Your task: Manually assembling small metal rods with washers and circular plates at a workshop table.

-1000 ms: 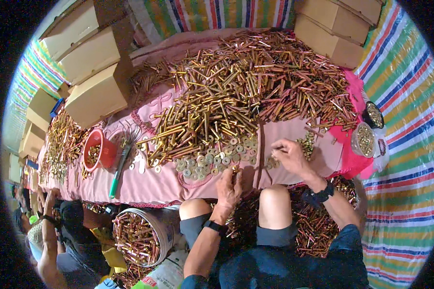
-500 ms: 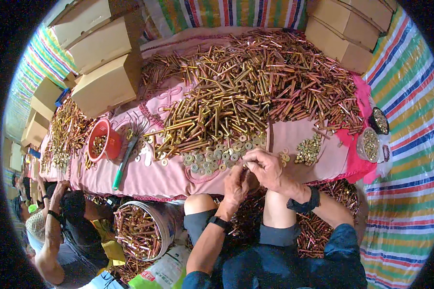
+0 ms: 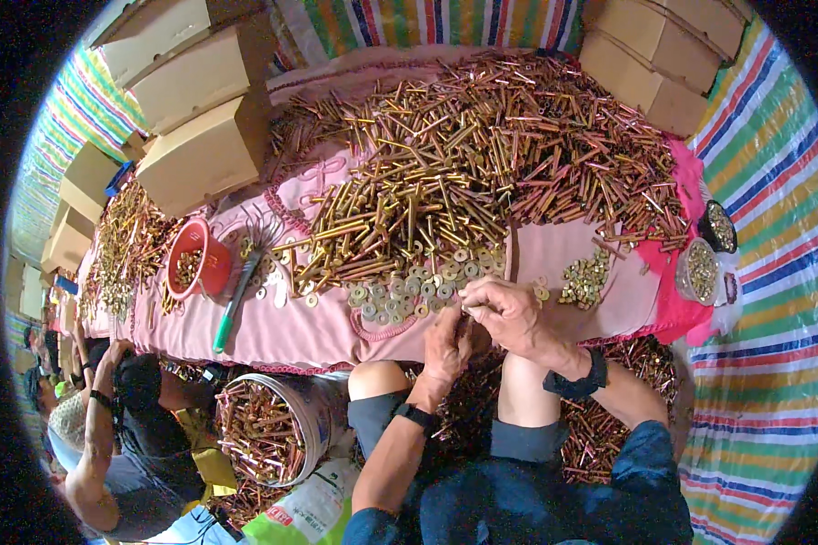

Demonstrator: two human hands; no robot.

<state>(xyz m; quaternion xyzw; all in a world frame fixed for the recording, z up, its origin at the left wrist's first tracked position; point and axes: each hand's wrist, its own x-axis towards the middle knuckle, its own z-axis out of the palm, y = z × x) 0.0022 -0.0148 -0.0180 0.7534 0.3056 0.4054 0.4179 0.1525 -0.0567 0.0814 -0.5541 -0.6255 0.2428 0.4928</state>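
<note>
My left hand is at the table's front edge above my knees, its fingers curled closed. Close beside it on the right, my right hand pinches thumb against fingers. Whatever either hand holds is too small or too hidden to make out. Just beyond them lie flat round washers spread on the pink cloth. Behind the washers rises a big heap of long brassy and coppery bolts. A small pile of nuts sits to the right of my right hand.
A red bucket of small metal parts and a green-handled wire rake stand left. Right are a clear tub and a dark bowl. Cardboard boxes rise behind. A bolt-filled pail is below; another person's arm is left.
Both hands stay nearly where they were; their fingers shift only slightly. The whole view has moved a little.
</note>
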